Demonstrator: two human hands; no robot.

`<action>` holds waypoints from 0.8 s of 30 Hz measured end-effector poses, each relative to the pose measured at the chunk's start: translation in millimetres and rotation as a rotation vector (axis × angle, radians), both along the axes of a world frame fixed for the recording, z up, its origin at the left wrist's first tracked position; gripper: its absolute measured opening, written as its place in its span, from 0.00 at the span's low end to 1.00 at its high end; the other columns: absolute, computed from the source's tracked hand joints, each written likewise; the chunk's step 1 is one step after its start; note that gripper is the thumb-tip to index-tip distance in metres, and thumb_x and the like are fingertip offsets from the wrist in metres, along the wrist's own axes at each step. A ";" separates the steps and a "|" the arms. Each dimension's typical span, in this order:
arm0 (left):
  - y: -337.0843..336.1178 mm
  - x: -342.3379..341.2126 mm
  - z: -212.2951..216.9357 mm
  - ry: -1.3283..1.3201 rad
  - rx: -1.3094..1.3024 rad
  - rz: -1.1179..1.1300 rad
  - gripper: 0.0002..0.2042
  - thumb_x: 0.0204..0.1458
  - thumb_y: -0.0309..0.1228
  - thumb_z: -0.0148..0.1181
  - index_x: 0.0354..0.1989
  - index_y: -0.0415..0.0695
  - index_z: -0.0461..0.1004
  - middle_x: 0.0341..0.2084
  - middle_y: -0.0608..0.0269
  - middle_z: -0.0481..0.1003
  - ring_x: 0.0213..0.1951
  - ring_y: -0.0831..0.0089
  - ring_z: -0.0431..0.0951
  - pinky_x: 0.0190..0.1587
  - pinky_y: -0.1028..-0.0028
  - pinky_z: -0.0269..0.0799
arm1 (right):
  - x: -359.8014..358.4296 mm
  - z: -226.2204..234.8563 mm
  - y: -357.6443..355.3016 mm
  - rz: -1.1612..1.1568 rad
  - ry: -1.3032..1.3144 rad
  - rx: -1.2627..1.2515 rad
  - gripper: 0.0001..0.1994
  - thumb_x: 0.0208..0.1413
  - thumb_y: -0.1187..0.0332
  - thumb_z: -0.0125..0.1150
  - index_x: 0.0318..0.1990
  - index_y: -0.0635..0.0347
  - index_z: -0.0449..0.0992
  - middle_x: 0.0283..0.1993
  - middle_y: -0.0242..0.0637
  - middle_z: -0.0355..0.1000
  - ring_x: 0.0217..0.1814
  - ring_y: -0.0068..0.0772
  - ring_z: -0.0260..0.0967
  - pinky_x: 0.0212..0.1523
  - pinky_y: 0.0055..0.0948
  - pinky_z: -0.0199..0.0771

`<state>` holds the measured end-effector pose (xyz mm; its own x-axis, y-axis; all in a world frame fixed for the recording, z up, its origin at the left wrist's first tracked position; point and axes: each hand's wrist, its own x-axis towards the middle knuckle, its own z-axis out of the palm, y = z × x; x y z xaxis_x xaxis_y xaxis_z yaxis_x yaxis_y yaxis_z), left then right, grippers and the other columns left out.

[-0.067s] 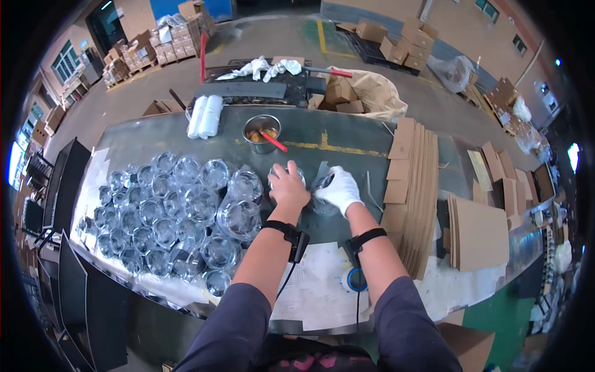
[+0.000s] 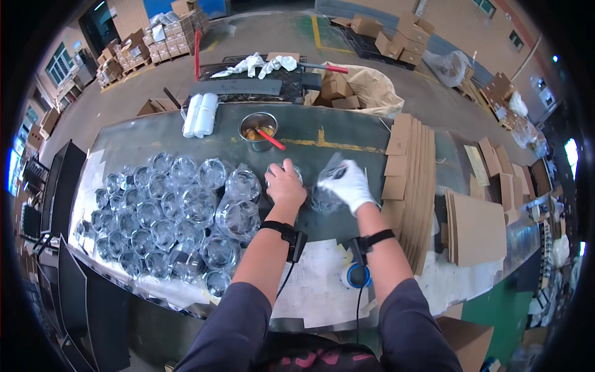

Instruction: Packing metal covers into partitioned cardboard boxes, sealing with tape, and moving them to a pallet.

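My bare left hand rests on a clear glass piece on the dark table. A clear plastic bag is gripped by my right hand, which wears a white glove. Left of my hands lies a big cluster of clear round glass pieces, some wrapped in plastic. Both wrists carry black straps with cables.
A metal pot with a red-handled tool stands at the table's far side, beside white rolls. Flat cardboard stacks lie to the right. White paper sheets and a blue tape roll sit at the near edge.
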<state>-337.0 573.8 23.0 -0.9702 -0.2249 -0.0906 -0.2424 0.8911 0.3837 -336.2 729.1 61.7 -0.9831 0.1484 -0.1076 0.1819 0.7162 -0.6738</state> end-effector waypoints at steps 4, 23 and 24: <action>-24.5 6.0 15.0 -0.048 -0.023 -0.109 0.39 0.35 0.36 0.74 0.55 0.46 0.55 0.50 0.50 0.60 0.53 0.48 0.64 0.51 0.56 0.72 | 32.0 22.3 30.8 0.158 -0.129 -0.099 0.48 0.28 0.54 0.77 0.61 0.65 0.63 0.54 0.54 0.71 0.56 0.44 0.71 0.56 0.31 0.70; -57.3 56.1 -58.5 -0.369 0.550 -0.186 0.65 0.27 0.38 0.74 0.70 0.43 0.27 0.58 0.30 0.60 0.60 0.44 0.64 0.62 0.63 0.61 | 164.8 19.0 64.3 0.088 -0.276 -0.679 0.37 0.42 0.75 0.71 0.61 0.65 0.59 0.49 0.35 0.71 0.51 0.26 0.69 0.52 0.28 0.72; -63.5 52.1 -54.6 -0.403 0.403 -0.139 0.65 0.27 0.38 0.74 0.70 0.44 0.27 0.58 0.28 0.58 0.61 0.43 0.62 0.63 0.63 0.60 | 192.8 42.4 69.1 0.119 -0.218 -0.716 0.39 0.42 0.75 0.71 0.63 0.63 0.57 0.53 0.37 0.68 0.54 0.29 0.67 0.54 0.31 0.71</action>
